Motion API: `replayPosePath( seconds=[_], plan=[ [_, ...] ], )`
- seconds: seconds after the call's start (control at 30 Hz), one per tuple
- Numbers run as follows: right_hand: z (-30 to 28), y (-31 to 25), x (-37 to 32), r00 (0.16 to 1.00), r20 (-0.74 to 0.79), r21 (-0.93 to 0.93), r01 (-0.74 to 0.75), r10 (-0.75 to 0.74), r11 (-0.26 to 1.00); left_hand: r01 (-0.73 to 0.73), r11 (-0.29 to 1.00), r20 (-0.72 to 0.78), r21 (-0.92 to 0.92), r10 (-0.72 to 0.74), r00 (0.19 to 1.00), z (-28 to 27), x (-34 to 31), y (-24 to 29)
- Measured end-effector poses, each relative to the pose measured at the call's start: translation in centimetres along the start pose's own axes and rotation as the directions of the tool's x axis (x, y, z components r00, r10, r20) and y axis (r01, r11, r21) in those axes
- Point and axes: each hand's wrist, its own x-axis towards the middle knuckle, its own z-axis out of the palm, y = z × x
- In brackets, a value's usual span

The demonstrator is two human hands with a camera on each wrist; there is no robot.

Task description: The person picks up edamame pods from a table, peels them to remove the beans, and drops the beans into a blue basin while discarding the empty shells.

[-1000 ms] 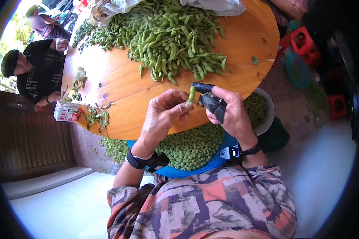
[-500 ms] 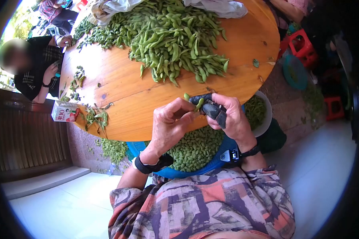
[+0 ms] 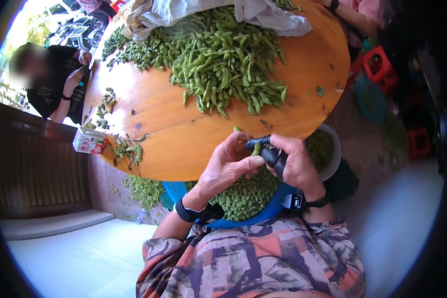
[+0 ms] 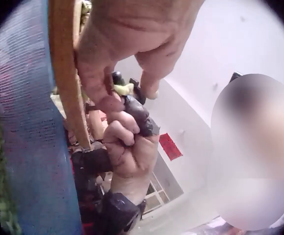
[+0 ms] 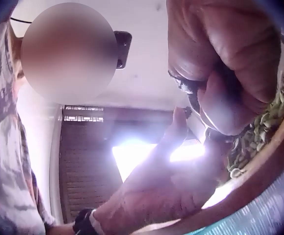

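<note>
Both hands meet over the table's near edge, above a blue basin [image 3: 263,214] heaped with green soybeans. Between them is one green soybean pod [image 3: 256,148]. My left hand [image 3: 248,161] pinches it from the left with thumb and fingers. My right hand [image 3: 269,151], its thumb and forefinger wrapped in black tape, pinches it from the right. In the left wrist view the pod [image 4: 123,89] shows yellowish between the left fingertips and the taped fingers [image 4: 138,113]. The right wrist view shows only the curled right fingers close up.
A big heap of soybean pods [image 3: 223,59] covers the far half of the round wooden table [image 3: 174,134], with white cloth [image 3: 263,15] at its back. A small carton [image 3: 88,141] and pod scraps lie at the left edge. A white bowl [image 3: 334,149] stands right; people sit around.
The left hand first held the pod upright near the right hand. Both hands have since closed together on it and dropped slightly toward the basin.
</note>
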Motion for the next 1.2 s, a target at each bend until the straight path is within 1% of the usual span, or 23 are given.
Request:
replayPosePath(
  seconds=[0.03, 0.07, 0.13, 0.17, 0.27, 0.33, 0.4, 0.43, 0.5, 0.53, 0.6, 0.63, 0.67, 0.7, 0.73, 0.77, 0.8, 0.93, 1.0, 1.03, 1.07, 1.13, 1.2],
  plan=[
    [0.4, -0.2, -0.1, 0.99, -0.031, -0.073, 0.131, -0.134, 0.989, 0.052, 0.989, -0.032, 0.139, -0.048, 0.998, 0.1, -0.1, 0.6],
    [0.7, -0.4, -0.1, 0.962, -0.054, -0.149, 0.258, -0.268, 0.955, 0.042, 0.988, -0.033, 0.146, -0.037, 0.999, 0.1, -0.1, 0.8],
    [0.4, -0.1, -0.2, 0.964, -0.034, -0.208, 0.252, -0.264, 0.945, -0.013, 0.867, -0.062, 0.498, 0.05, 0.997, 0.0, -0.1, 1.0],
    [0.5, -0.1, -0.3, 0.959, -0.056, -0.249, 0.256, -0.277, 0.934, -0.021, 0.864, -0.057, 0.503, 0.057, 0.997, 0.0, -0.2, 1.2],
    [0.2, -0.1, -0.3, 0.955, -0.072, -0.297, 0.254, -0.287, 0.92, -0.321, 0.522, 0.129, 0.791, 0.37, 0.92, 0.1, -0.5, 1.5],
    [0.1, -0.1, -0.1, 0.962, -0.062, -0.275, 0.24, -0.266, 0.931, -0.356, 0.478, 0.166, 0.803, 0.396, 0.903, -0.1, -0.5, 1.7],
    [0.7, -0.8, 0.0, 0.964, -0.113, -0.229, 0.211, -0.241, 0.95, -0.257, 0.656, 0.046, 0.71, 0.32, 0.946, -0.2, -0.4, 1.3],
    [1.2, -1.1, 0.0, 0.964, -0.16, -0.179, 0.181, -0.21, 0.967, -0.258, 0.655, 0.047, 0.711, 0.322, 0.946, 0.1, -0.4, 1.3],
    [1.9, -1.0, -0.1, 0.938, -0.195, -0.247, 0.235, -0.285, 0.94, -0.217, 0.852, -0.123, 0.477, 0.309, 0.943, 0.9, -0.1, 1.2],
    [2.3, -0.9, 0.0, 0.906, -0.225, -0.315, 0.281, -0.359, 0.906, -0.217, 0.851, -0.122, 0.478, 0.309, 0.943, 1.0, 0.0, 0.9],
    [2.7, -0.9, -0.1, 0.872, -0.278, -0.314, 0.313, -0.402, 0.896, -0.366, 0.865, -0.151, 0.342, 0.435, 0.888, 1.0, 0.3, 0.2],
    [2.8, -1.0, -0.2, 0.868, -0.34, -0.3, 0.265, -0.362, 0.916, -0.317, 0.939, -0.218, 0.136, 0.34, 0.915, 0.9, 0.4, -0.1],
    [2.9, -1.0, -0.3, 0.858, -0.402, -0.282, 0.218, -0.321, 0.934, -0.316, 0.939, -0.223, 0.133, 0.339, 0.914, 1.0, 0.4, -0.2],
    [3.0, -0.4, 0.2, 0.811, -0.447, -0.285, 0.271, -0.378, 0.919, -0.273, 0.962, -0.248, -0.002, 0.264, 0.932, 1.1, 0.5, -0.1],
    [3.0, 0.1, 0.3, 0.811, -0.447, -0.286, 0.27, -0.378, 0.919, -0.226, 0.964, -0.261, -0.138, 0.185, 0.947, 1.2, 0.6, 0.1],
    [2.7, 0.7, 0.3, 0.823, -0.413, -0.32, 0.27, -0.39, 0.908, -0.182, 0.971, -0.238, -0.156, 0.142, 0.961, 1.4, 0.5, 0.2],
    [2.5, 1.0, 0.3, 0.834, -0.38, -0.354, 0.268, -0.4, 0.896, -0.181, 0.971, -0.237, -0.158, 0.14, 0.961, 1.5, 0.6, -0.1],
    [3.5, 0.3, 1.3, 0.817, -0.452, -0.377, 0.188, -0.357, 0.907, -0.275, 0.922, -0.235, -0.273, 0.214, 0.948, 2.0, 1.8, -1.5],
    [3.3, 1.2, 2.2, 0.804, -0.427, -0.512, 0.164, -0.415, 0.844, -0.329, 0.903, -0.212, -0.275, 0.277, 0.937, 1.3, 2.4, -2.0],
    [3.0, 1.5, 2.3, 0.808, -0.427, -0.488, 0.174, -0.407, 0.856, -0.319, 0.918, -0.223, -0.236, 0.268, 0.937, 1.0, 2.4, -1.9],
    [2.7, 1.7, 2.4, 0.808, -0.428, -0.466, 0.187, -0.405, 0.865, -0.284, 0.908, -0.219, -0.308, 0.223, 0.95, 0.7, 2.2, -1.6],
    [2.3, 1.6, 1.7, 0.831, -0.419, -0.423, 0.178, -0.366, 0.888, -0.198, 0.857, -0.149, -0.476, 0.144, 0.978, -0.4, 1.8, -1.3],
    [2.0, 1.2, 0.8, 0.929, -0.363, -0.122, 0.025, -0.068, 0.992, -0.194, 0.823, -0.109, -0.534, 0.161, 0.981, -0.8, 1.8, -1.2]
  ],
)
